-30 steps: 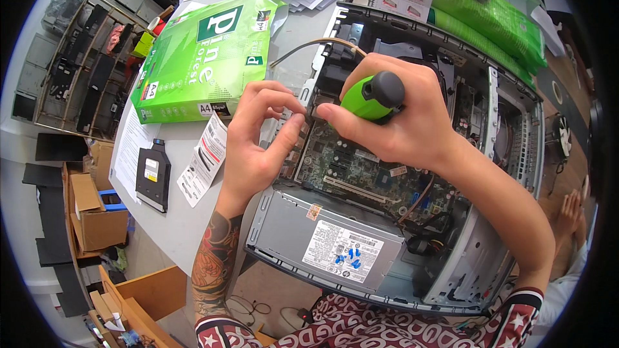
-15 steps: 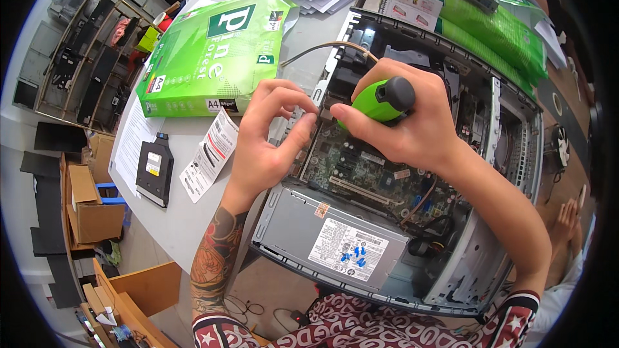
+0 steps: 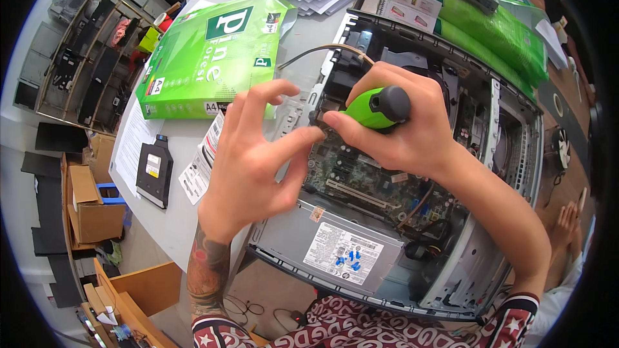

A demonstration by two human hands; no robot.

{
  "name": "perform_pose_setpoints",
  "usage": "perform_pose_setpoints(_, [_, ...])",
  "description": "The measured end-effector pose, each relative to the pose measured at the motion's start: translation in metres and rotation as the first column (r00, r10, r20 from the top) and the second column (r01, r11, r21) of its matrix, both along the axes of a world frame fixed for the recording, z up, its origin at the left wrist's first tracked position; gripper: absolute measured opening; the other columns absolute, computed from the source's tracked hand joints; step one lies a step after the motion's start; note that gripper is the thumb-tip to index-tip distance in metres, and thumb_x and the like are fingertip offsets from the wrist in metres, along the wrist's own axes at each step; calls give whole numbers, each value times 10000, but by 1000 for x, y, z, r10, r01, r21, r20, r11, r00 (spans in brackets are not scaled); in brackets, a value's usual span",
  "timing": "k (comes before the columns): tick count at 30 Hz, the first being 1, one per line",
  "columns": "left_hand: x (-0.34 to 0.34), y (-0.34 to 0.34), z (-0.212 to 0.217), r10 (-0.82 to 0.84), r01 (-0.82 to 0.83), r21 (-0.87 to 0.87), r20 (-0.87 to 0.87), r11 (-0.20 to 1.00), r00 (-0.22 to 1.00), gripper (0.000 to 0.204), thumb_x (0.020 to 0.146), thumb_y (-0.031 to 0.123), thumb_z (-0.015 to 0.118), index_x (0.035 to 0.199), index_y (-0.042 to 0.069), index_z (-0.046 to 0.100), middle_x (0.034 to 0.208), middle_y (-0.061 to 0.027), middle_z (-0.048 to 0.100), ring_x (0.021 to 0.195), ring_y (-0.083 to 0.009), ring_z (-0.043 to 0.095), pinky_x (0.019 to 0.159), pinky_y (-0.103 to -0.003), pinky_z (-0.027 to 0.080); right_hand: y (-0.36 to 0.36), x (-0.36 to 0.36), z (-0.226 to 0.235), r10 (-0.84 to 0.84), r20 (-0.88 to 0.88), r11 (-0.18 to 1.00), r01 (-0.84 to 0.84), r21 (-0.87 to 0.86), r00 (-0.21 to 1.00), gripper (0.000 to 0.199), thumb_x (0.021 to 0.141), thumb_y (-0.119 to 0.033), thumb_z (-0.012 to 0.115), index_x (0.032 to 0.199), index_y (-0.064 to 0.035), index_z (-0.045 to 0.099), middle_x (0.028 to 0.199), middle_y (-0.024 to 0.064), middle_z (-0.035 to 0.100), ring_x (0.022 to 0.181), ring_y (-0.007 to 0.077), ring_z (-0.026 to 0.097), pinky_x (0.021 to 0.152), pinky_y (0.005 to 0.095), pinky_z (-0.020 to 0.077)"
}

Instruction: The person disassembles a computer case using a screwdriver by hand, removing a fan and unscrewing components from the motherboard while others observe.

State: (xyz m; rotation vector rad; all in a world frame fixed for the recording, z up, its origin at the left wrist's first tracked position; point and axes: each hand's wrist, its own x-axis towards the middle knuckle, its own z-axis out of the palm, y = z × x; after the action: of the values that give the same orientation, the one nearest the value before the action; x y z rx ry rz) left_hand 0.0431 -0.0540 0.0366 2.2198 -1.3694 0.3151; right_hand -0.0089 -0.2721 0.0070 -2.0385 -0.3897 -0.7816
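Bench: pale grey tabletop (image 3: pixel 174 232).
Left of the open grey metal computer case (image 3: pixel 361 251): green paper ream (image 3: pixel 206 58), black optical drive (image 3: pixel 153 173).

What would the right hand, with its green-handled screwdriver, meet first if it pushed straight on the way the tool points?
The right hand aims the screwdriver down and left into the open computer case. It would probably meet the circuit board near the left hand's fingertips. The tool's tip is hidden, so depth is uncertain.

bright, even light | soft shadows | sharp centre | fisheye-bent, black rim
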Motion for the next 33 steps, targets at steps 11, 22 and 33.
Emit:
perform_pose_setpoints(11, [-8,-15,2,58,-55,398,5,916,998,294,745,52,619,1011,77,742,1482,-245,431,1341,-419,438,1081,-487,369,-1,1,-3,24,47,996,-28,88,999,327,767,-219,829,754,-7,580,670,123,548,575,295,560,529,369,438])
perform_pose_setpoints(22, [-13,-30,0,116,-218,610,202,762,972,283,757,101,669,1030,47,722,1483,-288,407,1334,-459,434,1036,-489,399,-7,1,-4,28,104,998,-34,58,994,304,740,-190,861,741,-38,598,673,99,590,565,253,581,532,343,451])
perform_pose_setpoints(33, [-8,-31,-7,27,-126,535,190,836,981,319,703,9,665,1019,-14,699,1508,-315,351,1392,-492,358,1123,-495,356,-4,1,-7,27,191,993,-48,106,981,342,751,-234,846,729,-20,581,666,117,545,559,294,545,524,364,433])
